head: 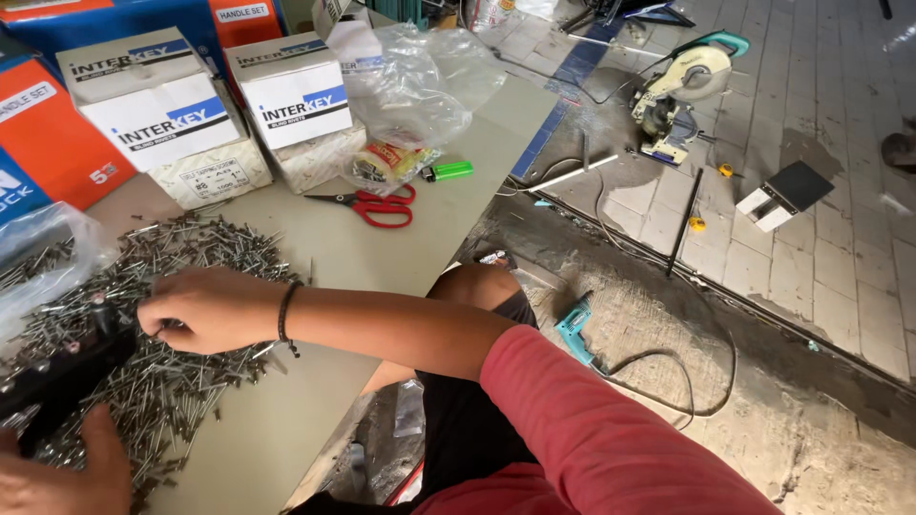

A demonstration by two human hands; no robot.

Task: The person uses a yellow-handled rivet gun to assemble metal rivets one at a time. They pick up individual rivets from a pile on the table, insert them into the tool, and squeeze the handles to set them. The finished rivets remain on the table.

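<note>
A big heap of thin grey metal pins (pixel 191 250) lies spread over the left part of a beige board (pixel 315 381). My right hand (pixel 205 310), with a dark band on its wrist, reaches across to the left. It rests on the heap with its fingers curled down into the pins. My left hand (pixel 59 474) is at the bottom left corner and grips the lower end of a black object (pixel 59 377), which lies on the pins just left of my right fingers. What the black object is cannot be made out.
White and orange-blue cardboard boxes (pixel 153 100) stand behind the heap. Red scissors (pixel 377 205), a green lighter (pixel 448 171) and a clear plastic bag (pixel 420 81) lie beyond. On the floor to the right are a mitre saw (pixel 682 91) and a teal drill (pixel 575 329) with its cable.
</note>
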